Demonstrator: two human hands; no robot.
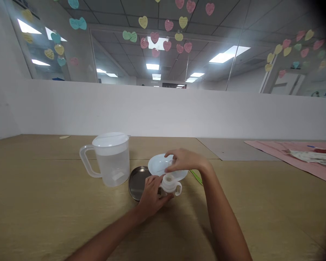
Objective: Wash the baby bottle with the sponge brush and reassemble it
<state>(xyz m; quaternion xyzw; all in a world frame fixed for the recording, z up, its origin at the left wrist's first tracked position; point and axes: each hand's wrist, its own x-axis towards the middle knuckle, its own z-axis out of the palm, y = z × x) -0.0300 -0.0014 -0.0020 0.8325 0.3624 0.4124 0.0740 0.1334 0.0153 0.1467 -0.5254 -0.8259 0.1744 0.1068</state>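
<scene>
Two bare forearms [111, 232] are reaching up from the bottom edge toward the middle of a tan wooden table [38, 188]. At centre left, a clear plastic pitcher [111, 168] with a white lid is standing upright, and just right of it a round steel tray [136, 183] is lying flat. The left hand [152, 195] is curled closed around a small white two-handled cup [170, 185] at lower centre, in front of a shallow white bowl [163, 163]. The right hand [186, 160] is arching half-open above the bowl, its fingertips [168, 154] near the cup's top; whether it has hold of anything cannot be told. At far right, a pink mat [285, 156] is lying under a folded cloth [315, 156].
</scene>
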